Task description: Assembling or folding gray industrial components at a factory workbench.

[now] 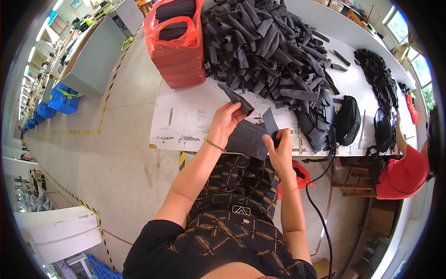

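My left hand [226, 122] is closed on a dark grey fabric tube [238, 101], folded or rolled lengthwise, above the table's near edge. Just to the right, my right hand [281, 152] pinches a flat dark grey fabric strip [270, 122] between thumb and fingers. Below and between both hands, a stack of flat dark grey fabric pieces [248, 141] lies at the table edge and over my lap. A large heap of similar fabric tubes [265, 46] spreads across the table beyond my hands.
A red plastic bag [179, 67] full of stacked dark fabric stands at the table's left. Right of the heap are a black pouch [348, 121] and a black cable [320, 218] hanging down. A co-worker in a red shirt [402, 176] sits at far right. Blue crates [63, 99] stand left.
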Demonstrator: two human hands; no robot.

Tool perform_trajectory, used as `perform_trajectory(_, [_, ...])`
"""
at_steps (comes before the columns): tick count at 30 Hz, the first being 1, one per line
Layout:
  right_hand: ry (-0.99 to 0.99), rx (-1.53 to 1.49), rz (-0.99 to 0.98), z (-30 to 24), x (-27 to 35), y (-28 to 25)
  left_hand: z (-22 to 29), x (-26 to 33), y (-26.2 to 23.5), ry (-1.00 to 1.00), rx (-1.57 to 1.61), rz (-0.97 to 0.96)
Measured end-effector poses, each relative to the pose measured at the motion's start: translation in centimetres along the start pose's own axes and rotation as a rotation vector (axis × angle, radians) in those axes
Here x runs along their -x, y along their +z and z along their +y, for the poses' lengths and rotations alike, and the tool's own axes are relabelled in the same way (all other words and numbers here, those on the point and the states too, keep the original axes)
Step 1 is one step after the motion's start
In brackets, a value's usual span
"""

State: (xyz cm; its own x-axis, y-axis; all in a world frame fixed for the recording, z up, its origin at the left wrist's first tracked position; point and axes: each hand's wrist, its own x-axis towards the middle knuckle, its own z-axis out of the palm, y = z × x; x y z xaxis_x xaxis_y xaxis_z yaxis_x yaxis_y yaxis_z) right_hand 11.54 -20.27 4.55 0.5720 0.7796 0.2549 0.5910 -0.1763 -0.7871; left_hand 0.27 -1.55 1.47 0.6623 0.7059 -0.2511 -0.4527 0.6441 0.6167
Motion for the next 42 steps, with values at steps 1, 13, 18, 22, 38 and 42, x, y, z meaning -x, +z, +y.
perform_trajectory(1, [-0.004,0.039,-0.026,0.5,-0.1,0.2,-0.1,-0.2,-0.2,-0.001,0.003,-0.002])
perform_trajectory(13, [0.018,-0.202,-0.027,-1.9,-1.5,-0.9,0.5,-0.3,-0.7,-0.074,0.185,0.032])
perform_trajectory(18, [-0.094,-0.153,-0.081,-2.2,-2.1,-1.4,0.7,-0.1,-0.6,-0.083,0.128,-0.023])
perform_trajectory(22, [-0.131,0.004,-0.046,-2.8,-2.6,-1.3,0.8,0.2,-0.1,-0.079,0.089,-0.051])
perform_trajectory(38, [-0.482,0.523,0.265,-3.4,-3.9,-1.2,1.7,2.8,2.7,-0.042,0.025,-0.066])
perform_trajectory(42, [-0.508,0.589,0.263,-4.0,-3.6,-0.5,0.8,3.9,4.1,0.089,-0.097,-0.036])
